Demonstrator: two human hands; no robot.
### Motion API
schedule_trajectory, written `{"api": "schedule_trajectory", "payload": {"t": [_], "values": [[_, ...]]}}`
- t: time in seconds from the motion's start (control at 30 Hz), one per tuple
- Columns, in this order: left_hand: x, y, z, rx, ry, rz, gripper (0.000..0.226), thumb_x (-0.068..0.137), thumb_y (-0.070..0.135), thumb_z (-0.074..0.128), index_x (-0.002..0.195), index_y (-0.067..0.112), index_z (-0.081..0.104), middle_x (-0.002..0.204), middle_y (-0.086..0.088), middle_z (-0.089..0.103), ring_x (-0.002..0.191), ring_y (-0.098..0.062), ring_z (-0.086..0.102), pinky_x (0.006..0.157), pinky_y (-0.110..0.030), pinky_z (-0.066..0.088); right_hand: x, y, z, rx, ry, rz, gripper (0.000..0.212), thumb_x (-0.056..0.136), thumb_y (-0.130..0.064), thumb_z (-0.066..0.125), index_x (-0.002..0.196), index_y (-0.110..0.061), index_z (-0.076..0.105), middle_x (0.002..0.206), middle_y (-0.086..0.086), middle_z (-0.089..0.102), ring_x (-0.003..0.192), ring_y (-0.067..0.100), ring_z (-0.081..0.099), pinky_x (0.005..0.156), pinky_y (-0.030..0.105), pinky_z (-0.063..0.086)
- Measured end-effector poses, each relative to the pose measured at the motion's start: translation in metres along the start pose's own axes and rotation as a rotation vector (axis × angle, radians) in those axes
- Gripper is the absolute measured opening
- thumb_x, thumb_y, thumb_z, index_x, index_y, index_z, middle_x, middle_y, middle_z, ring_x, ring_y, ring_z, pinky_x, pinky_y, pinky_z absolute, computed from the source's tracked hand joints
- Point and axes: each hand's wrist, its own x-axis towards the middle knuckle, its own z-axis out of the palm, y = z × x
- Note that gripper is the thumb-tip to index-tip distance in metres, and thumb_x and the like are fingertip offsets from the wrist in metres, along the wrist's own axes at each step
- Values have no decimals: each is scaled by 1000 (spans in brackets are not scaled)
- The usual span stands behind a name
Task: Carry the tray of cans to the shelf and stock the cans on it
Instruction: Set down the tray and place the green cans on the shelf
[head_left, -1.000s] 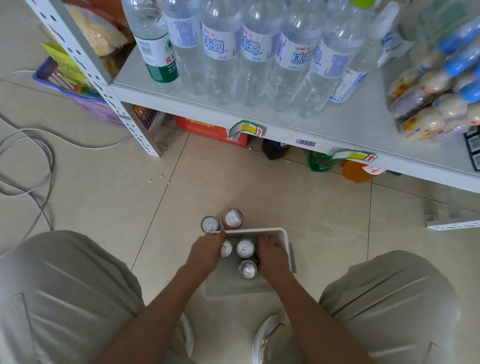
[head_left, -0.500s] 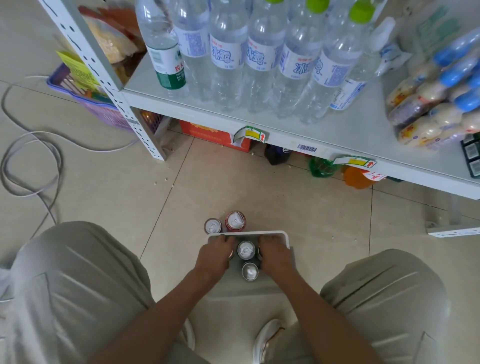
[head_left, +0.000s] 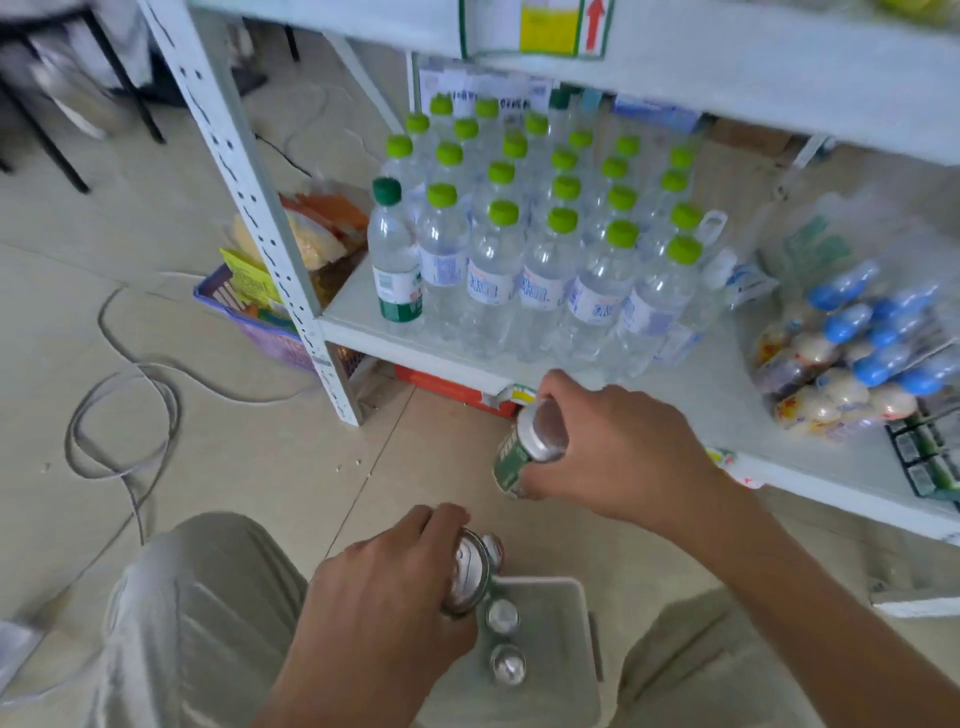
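Right hand (head_left: 618, 452) clenched on green can (head_left: 511, 460) at 12 o'clock, near shelf (head_left: 717, 410); left hand (head_left: 384, 597) gripped silver can (head_left: 467, 571) over tray (head_left: 563, 623).

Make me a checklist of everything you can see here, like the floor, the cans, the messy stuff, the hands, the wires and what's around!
Surface: tiled floor; a few crumbs near the shelf post.
Job's things: white tray on the floor with two cans upright in it; another can top shows beyond the tray's far edge; white shelf ahead.
Clutter: purple basket of packets beside the shelf; red box under it.
Grippers: left hand grips a silver-topped can; right hand carries a green can toward the shelf.
Cables: grey cable looped on the floor.
Surroundings: water bottles, blue-capped drinks.
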Motion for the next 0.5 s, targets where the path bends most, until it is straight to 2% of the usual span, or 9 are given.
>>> {"api": "schedule_trajectory", "payload": {"t": [0.07,0.17,0.27,0.37,0.43,0.5], "values": [[6,2,-38,-8,81,20,65,39,64,63,100,42,63,73,25,68,48,-13,66,35,-28,47,3,-13,-50,-26,81,-39,59,64,-69,64,108,-35,44,79,-12,52,71,16,53,58,32,36],[21,1,-94,50,149,26,69,40,72,55,104,45,55,77,27,69,60,-13,69,46,-29,51,11,-31,-117,-58,170,-96,56,65,-74,61,106,-38,49,82,-15,56,71,5,52,56,29,36],[33,6,-160,100,271,50,65,41,72,57,99,45,64,74,25,70,61,-7,68,45,-22,46,18,-47,-175,-64,246,-135,50,66,-77,62,99,-39,57,80,-22,55,75,3,54,58,27,39],[48,13,-228,130,283,23,69,55,72,65,119,47,56,89,21,71,83,-5,66,69,-24,55,24,-62,-223,-68,343,-158,48,66,-79,59,97,-43,61,78,-28,52,85,11,57,57,26,37],[57,14,-265,110,342,15,64,59,68,73,117,44,60,79,20,67,75,-1,63,67,-18,52,30,-68,-251,-75,411,-169,50,64,-80,56,94,-41,62,76,-30,51,87,13,55,60,28,40],[66,14,-295,90,432,22,59,58,66,76,110,39,66,75,17,70,72,-2,64,67,-22,55,36,-74,-276,-73,472,-181,55,62,-81,55,95,-39,66,83,-27,58,92,16,60,69,30,48]]}}
